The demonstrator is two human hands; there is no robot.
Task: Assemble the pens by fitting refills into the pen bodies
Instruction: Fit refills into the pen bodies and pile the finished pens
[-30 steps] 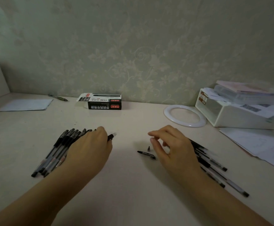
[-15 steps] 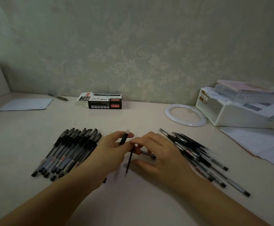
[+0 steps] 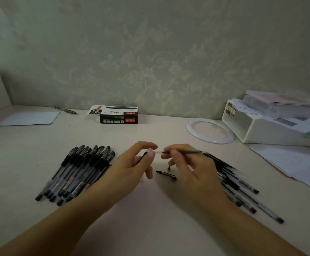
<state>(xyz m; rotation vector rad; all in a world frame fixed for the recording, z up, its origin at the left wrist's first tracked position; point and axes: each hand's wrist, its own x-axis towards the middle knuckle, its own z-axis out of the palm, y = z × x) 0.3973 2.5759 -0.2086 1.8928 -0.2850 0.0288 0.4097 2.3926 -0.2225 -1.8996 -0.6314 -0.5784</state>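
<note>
A: The clear plastic pen body (image 3: 146,154) was pinched in the left hand (image 3: 132,167), fingers curled round it above the pale table (image 3: 150,228).

B: And the thin black refill (image 3: 180,152) was gripped by the right hand (image 3: 193,169), its clear end pointed at the body's mouth; a black pen cap (image 3: 166,174) was left lying beneath.

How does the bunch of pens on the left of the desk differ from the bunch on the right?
The left bunch lies packed side by side in one neat, parallel row, while the right bunch is looser and spread out. The left bunch lies in full view beside the left hand; the right bunch is partly hidden behind the right hand. Both lie flat on the desk and are dark and slim.
</note>
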